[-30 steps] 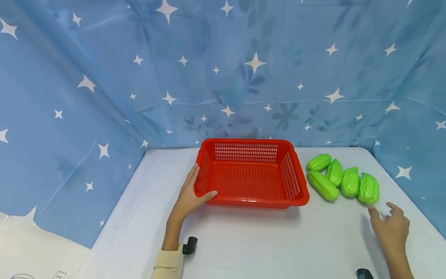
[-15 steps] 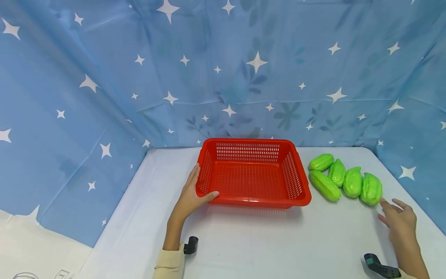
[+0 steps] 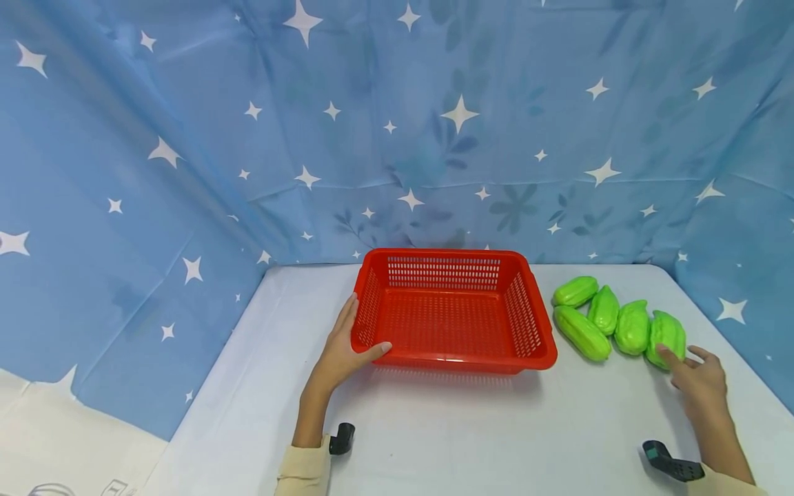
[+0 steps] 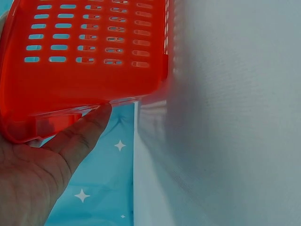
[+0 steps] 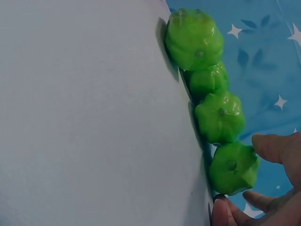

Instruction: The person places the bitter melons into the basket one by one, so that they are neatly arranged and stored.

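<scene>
My left hand (image 3: 340,353) rests on the near left corner of a red plastic basket (image 3: 443,359), with its thumb along the front rim and straight fingers against the left side. The left wrist view shows the slotted basket wall (image 4: 89,80) and part of that hand (image 4: 70,146). At the right, my right hand (image 3: 701,379) has its thumb and fingers spread around the outermost shiny green ribbed fruit (image 3: 666,334). In the right wrist view, thumb and fingers lie on opposite sides of this fruit (image 5: 233,168), very near it; firm contact cannot be made out.
Several similar green fruits (image 3: 633,327) lie close together beside the basket on the white table (image 3: 446,434). A blue star-patterned cloth (image 3: 434,138) hangs behind and on both sides. Black wrist cameras (image 3: 342,439) sit by both sleeves.
My right hand shifted right, then came back left and forward, so its thumb now overlaps the outermost fruit. My left hand and the basket stay in place; the head view has shifted slightly.
</scene>
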`<state>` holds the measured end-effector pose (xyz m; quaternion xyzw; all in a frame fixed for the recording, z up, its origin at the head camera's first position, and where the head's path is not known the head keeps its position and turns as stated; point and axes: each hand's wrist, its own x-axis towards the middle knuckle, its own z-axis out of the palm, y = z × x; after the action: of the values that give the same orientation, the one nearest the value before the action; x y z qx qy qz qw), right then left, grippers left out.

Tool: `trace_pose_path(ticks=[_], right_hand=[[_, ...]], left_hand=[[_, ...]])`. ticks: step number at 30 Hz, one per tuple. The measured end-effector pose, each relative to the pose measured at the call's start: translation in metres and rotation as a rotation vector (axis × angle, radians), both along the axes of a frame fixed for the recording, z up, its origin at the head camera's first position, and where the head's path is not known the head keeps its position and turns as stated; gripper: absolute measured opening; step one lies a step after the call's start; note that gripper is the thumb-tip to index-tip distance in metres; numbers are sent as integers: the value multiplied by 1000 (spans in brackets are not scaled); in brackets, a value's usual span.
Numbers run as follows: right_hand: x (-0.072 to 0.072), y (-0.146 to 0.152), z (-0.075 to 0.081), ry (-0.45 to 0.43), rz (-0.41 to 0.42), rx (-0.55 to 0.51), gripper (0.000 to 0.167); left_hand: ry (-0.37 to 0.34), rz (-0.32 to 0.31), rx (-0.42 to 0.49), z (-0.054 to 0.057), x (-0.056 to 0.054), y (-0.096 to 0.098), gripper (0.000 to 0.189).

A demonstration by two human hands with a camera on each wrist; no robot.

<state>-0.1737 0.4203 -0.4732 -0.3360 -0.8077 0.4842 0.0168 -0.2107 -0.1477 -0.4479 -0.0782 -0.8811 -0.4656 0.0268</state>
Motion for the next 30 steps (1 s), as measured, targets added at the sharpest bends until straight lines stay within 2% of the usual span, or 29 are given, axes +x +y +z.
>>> trace_pose_path(ticks=[10, 21, 30], right_hand=[[-3, -8, 1, -32, -6, 80, 96], [-3, -14, 3, -20, -61, 57, 90], [-2, -14, 2, -16, -81, 48, 86]], left_hand=[[-1, 11, 2, -2, 2, 0, 111], [1, 1, 8, 4, 2, 1, 110], [-14, -2, -7, 2, 1, 1, 111]])
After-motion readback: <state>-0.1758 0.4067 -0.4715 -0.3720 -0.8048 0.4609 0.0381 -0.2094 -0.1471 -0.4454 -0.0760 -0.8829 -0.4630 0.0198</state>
